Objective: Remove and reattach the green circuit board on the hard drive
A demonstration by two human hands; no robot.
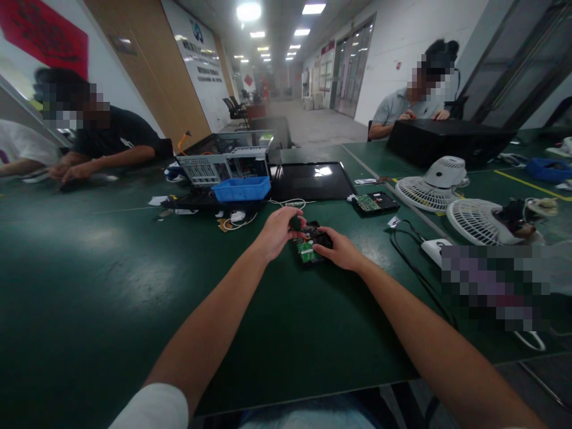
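Observation:
A hard drive [307,252] with a green circuit board and black casing lies on the green table in front of me. My left hand [282,231] is closed around the dark handle of a screwdriver [295,223], held upright over the drive's far left part. The screwdriver's tip is too small to make out. From the right, my right hand [340,249] grips the drive's side, thumb over the board and fingers along its far edge. Part of the casing is hidden under these fingers.
Beyond my hands stand a blue bin [241,189], an opened computer case [223,164] and a black panel [313,182]. Another hard drive [376,202], white fans [426,187] and a white power strip [435,250] with cables lie to the right. Two people work across the table.

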